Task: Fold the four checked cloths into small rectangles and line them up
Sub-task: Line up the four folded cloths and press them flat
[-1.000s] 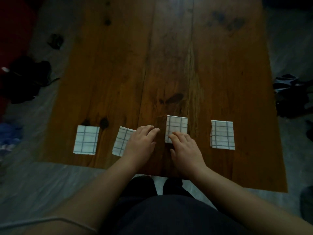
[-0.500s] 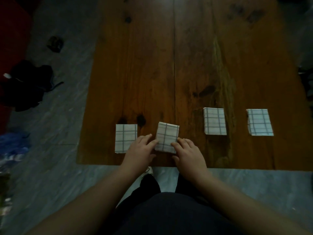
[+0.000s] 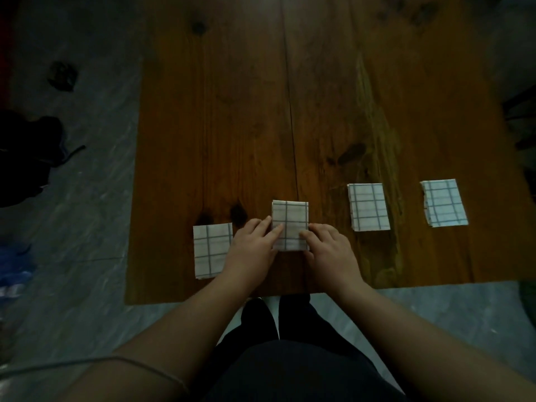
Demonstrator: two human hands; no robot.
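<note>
Four white cloths with grey checks lie folded into small rectangles in a row near the front edge of the wooden table (image 3: 261, 111). The leftmost cloth (image 3: 210, 250) lies partly under my left wrist. The second cloth (image 3: 290, 221) sits a little farther back and now lies straight. My left hand (image 3: 255, 248) and my right hand (image 3: 330, 250) rest their fingertips on its near corners, one on each side. The third cloth (image 3: 367, 206) and the fourth cloth (image 3: 443, 203) lie untouched to the right.
Dark bundles (image 3: 26, 152) and a small dark scrap (image 3: 62, 76) lie on the grey floor to the left, with something blue (image 3: 14, 265) at the left edge. My dark-clothed legs stand at the table's front edge.
Both hands went from the third cloth to the second cloth and turned it from tilted to straight, slightly farther back. The camera view shifted left.
</note>
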